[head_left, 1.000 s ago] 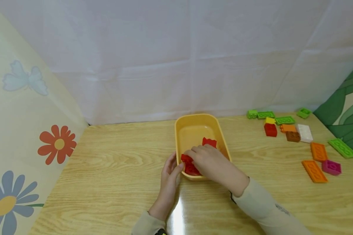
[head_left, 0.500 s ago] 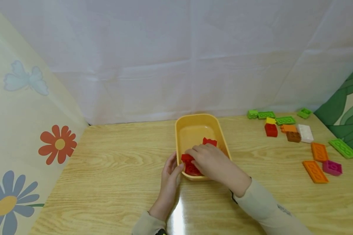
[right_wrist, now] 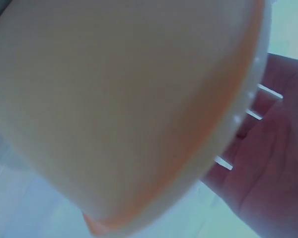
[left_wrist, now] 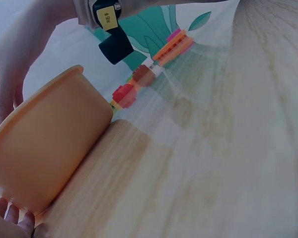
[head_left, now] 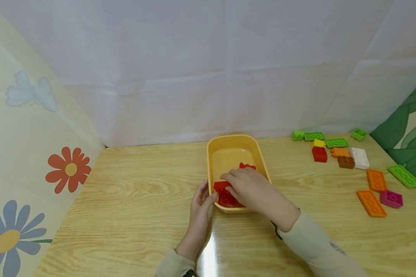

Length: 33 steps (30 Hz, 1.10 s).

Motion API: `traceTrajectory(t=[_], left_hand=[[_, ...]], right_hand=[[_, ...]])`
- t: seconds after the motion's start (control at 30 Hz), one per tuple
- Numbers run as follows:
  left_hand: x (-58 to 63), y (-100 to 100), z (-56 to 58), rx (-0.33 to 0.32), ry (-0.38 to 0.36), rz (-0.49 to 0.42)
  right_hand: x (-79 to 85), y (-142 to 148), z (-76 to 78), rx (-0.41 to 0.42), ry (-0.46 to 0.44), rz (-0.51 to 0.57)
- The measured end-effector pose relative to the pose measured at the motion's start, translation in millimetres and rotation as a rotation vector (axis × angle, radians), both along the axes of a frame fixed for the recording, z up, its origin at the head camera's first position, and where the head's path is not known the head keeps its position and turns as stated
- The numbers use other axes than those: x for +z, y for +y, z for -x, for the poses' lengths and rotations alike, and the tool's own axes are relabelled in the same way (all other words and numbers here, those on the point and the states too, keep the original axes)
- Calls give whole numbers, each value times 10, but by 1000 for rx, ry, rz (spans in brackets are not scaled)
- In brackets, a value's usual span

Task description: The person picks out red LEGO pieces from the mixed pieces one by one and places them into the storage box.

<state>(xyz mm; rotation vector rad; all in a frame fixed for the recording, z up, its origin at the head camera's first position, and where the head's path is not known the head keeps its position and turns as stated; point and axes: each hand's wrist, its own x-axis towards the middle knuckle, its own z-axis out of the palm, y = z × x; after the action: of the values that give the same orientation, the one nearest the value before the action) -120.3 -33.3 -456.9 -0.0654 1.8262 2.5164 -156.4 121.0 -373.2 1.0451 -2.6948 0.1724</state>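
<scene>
A yellow plastic bin [head_left: 234,210] stands on the table, with several red toy bricks [head_left: 228,199] in its near end. My left hand [head_left: 198,209] grips the bin's near left side, thumb at the rim and fingers along the outer wall; those fingertips [left_wrist: 12,213] show low in the left wrist view. My right hand [head_left: 251,188] reaches over the right rim into the bin. Its thumb and forefinger lie on either side of a red brick [head_left: 220,185]; its other fingertips are hidden. In the right wrist view the bin's outer wall [right_wrist: 114,99] hides what the fingers touch.
On the table's right lie loose bricks: green plates [head_left: 336,143], a red brick [head_left: 319,154], a brown brick [head_left: 346,162], a white brick [head_left: 359,158], orange plates [head_left: 371,203] and a magenta brick [head_left: 391,199]. A white cloth wall [head_left: 170,96] rises behind the table.
My right hand has shifted slightly right within the bin, and more of the red brick by its fingertips shows. My left hand and the bin have hardly moved.
</scene>
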Motion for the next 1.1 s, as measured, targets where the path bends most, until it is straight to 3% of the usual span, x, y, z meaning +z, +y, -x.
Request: traceTrajectory(t=[0.47, 0.7, 1.1], left_hand=[[-16, -1, 1, -1, 0, -5], [-23, 5, 2, 5, -2, -3], [-33, 13, 7, 21, -13, -9]], right_hand=[[122, 120, 75, 32, 19, 77], [176, 281, 172, -22, -8, 102], [257, 624, 345, -187, -184, 109]])
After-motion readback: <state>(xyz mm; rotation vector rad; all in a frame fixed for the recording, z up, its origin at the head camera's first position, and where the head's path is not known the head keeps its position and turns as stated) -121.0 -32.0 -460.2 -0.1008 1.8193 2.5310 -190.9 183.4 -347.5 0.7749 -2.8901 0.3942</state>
